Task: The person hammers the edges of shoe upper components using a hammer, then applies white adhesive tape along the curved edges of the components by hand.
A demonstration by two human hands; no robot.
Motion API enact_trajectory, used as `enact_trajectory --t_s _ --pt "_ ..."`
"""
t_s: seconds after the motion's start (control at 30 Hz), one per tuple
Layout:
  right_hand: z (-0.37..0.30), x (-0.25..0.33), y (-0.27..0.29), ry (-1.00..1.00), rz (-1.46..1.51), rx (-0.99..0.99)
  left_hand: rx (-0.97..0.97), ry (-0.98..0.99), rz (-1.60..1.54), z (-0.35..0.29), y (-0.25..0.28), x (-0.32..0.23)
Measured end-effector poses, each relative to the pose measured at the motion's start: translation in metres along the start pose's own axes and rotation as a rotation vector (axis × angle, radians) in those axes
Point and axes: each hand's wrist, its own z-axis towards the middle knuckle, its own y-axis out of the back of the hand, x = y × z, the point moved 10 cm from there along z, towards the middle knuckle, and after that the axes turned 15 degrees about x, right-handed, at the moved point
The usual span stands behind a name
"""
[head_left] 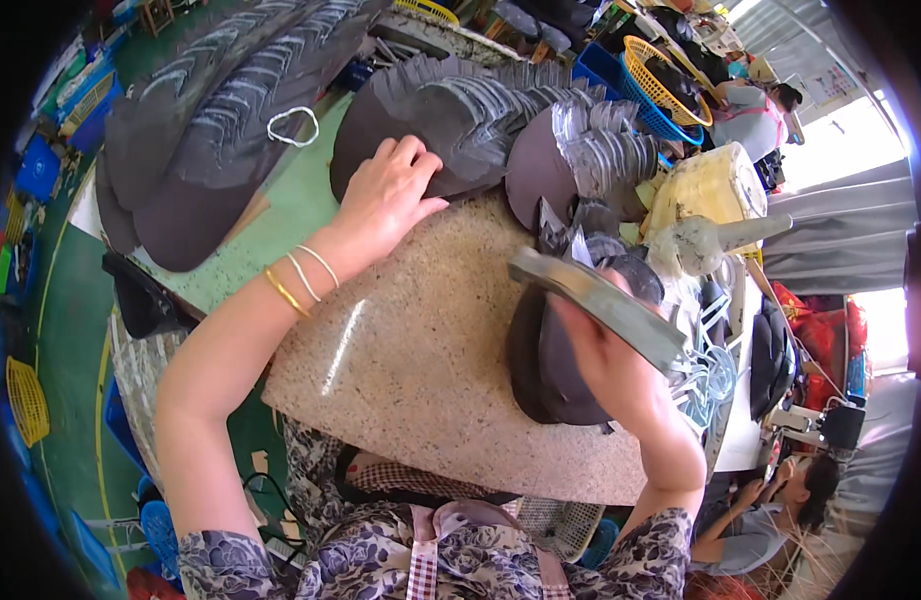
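Left fingers (411,152) rest half-open on one fanned dark stack (466,130); right fingers (583,335) clasp one grey tool (603,308).

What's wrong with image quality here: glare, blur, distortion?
Head view: the window at upper right is blown out white; a bright glare streak lies on the speckled tabletop; the right hand and the grey metal tool it holds look softer than the left hand, probably motion blur; fisheye bows lines on the green floor at left, and the corners go black.
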Motion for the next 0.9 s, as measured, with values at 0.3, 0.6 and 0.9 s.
enact_trajectory --t_s 0.3,0.6,0.9 --pt "0.14 -0.025 -0.084 -0.095 -0.287 0.124 -0.258 0.171 -0.235 -0.007 0.102 0.076" --pt "0.144 -0.048 -0.078 -0.268 -0.134 0.218 -0.231 0.255 0.266 -0.125 0.263 -0.005" --pt "0.011 -0.005 -0.029 -0.077 0.125 0.116 0.782 -0.274 -0.238 -0.17 -0.024 -0.17"
